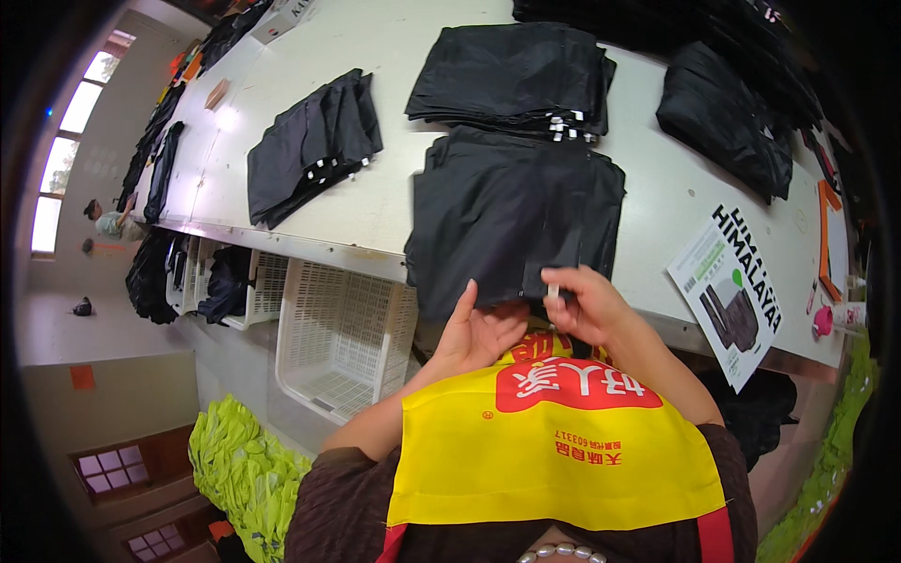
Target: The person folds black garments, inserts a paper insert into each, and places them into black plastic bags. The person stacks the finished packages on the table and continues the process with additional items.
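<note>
A stack of folded black garments lies at the table's front edge, its near end hanging toward me. Beneath that near edge is my left hand, palm up with the thumb raised apart from the outstretched fingers. The fingertips are partly hidden by the cloth. My right hand pinches the front corner of the top garment, beside a small white tag. Just behind sits another black folded stack with several white tags along its near right edge.
More black garments lie fanned at left; a black bundle is at right. A printed bag overhangs the front edge. White plastic crates stand below at left, near yellow-green garments. A distant person is far left.
</note>
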`<action>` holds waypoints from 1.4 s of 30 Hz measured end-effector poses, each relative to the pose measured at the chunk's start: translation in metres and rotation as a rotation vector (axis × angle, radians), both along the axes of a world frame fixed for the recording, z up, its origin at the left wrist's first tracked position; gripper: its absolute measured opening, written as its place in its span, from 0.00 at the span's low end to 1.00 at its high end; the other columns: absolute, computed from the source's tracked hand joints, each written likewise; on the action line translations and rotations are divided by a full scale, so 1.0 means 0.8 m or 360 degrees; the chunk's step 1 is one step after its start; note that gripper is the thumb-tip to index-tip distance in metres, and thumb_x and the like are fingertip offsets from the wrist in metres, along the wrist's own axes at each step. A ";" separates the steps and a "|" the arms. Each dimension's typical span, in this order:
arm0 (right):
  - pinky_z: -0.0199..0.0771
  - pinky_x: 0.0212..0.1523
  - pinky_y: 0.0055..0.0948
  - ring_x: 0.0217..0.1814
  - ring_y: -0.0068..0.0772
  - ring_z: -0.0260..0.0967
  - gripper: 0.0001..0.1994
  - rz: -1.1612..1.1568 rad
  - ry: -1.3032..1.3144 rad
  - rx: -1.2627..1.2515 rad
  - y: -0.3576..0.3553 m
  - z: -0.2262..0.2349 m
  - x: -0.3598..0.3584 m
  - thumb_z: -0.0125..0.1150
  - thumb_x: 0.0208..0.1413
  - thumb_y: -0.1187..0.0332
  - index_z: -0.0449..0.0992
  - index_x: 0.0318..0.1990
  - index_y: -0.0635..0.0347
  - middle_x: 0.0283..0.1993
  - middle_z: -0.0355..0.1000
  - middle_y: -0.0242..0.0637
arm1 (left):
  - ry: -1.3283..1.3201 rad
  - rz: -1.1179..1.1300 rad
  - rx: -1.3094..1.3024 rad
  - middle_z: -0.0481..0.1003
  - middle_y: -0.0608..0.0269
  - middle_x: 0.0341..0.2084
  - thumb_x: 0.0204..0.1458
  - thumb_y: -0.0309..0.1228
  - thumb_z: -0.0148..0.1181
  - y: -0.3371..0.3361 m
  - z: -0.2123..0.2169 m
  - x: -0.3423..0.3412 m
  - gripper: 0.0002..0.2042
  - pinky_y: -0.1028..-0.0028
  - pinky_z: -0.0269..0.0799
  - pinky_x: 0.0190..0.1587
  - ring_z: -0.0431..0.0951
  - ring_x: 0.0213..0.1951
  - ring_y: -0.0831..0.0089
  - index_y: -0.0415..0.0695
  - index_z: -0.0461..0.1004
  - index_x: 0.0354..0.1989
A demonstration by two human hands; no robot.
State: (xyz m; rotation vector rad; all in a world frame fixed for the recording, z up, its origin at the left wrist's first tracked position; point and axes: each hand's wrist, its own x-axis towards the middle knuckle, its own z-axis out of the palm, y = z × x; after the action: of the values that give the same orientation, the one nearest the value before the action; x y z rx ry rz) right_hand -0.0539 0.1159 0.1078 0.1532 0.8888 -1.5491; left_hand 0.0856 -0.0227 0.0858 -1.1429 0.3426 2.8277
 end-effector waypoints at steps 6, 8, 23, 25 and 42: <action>0.70 0.32 0.17 0.31 0.22 0.72 0.12 0.0520 0.0618 -0.0044 0.032 0.017 -0.002 0.52 0.59 0.62 0.70 0.41 0.64 0.31 0.73 0.34 | -0.0021 0.0683 -0.0523 0.74 0.52 0.40 0.51 0.21 0.52 -0.088 0.011 -0.010 0.10 0.62 0.72 0.51 0.75 0.43 0.61 0.34 0.71 0.41; 0.71 0.45 0.27 0.45 0.34 0.72 0.17 0.0242 0.1383 0.0315 0.076 -0.015 -0.015 0.56 0.56 0.62 0.68 0.47 0.65 0.43 0.73 0.42 | 0.0117 0.0867 -0.0957 0.75 0.57 0.34 0.49 0.21 0.55 -0.134 0.056 0.000 0.04 0.66 0.75 0.45 0.77 0.38 0.65 0.36 0.73 0.34; 0.59 0.61 0.35 0.62 0.50 0.57 0.27 0.0831 0.2325 0.2092 0.386 -0.084 -0.043 0.59 0.49 0.71 0.61 0.58 0.68 0.63 0.55 0.55 | -0.0599 0.1093 -0.2351 0.71 0.59 0.37 0.45 0.36 0.63 -0.456 -0.050 -0.047 0.19 0.64 0.70 0.37 0.71 0.39 0.67 0.35 0.70 0.40; 0.68 0.54 0.37 0.52 0.53 0.67 0.19 0.0727 0.2465 0.1874 0.413 -0.090 -0.047 0.57 0.50 0.73 0.69 0.52 0.65 0.54 0.66 0.54 | 0.0013 0.0374 -0.2765 0.72 0.63 0.32 0.50 0.32 0.57 -0.310 -0.073 -0.111 0.10 0.70 0.69 0.39 0.72 0.35 0.73 0.40 0.73 0.37; 0.65 0.40 0.16 0.38 0.15 0.63 0.11 -0.1051 0.2467 0.1023 0.314 -0.037 -0.118 0.50 0.61 0.68 0.70 0.44 0.67 0.36 0.70 0.30 | 0.0219 -0.0334 -0.3237 0.73 0.63 0.30 0.45 0.34 0.63 -0.004 -0.152 -0.167 0.06 0.65 0.63 0.43 0.69 0.38 0.61 0.45 0.76 0.26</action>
State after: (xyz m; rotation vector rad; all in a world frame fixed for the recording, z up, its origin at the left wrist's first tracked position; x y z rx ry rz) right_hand -0.1486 0.3675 0.0784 -0.4249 2.7641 -1.7791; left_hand -0.0481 -0.0260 -0.0359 -0.5942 3.2172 1.4797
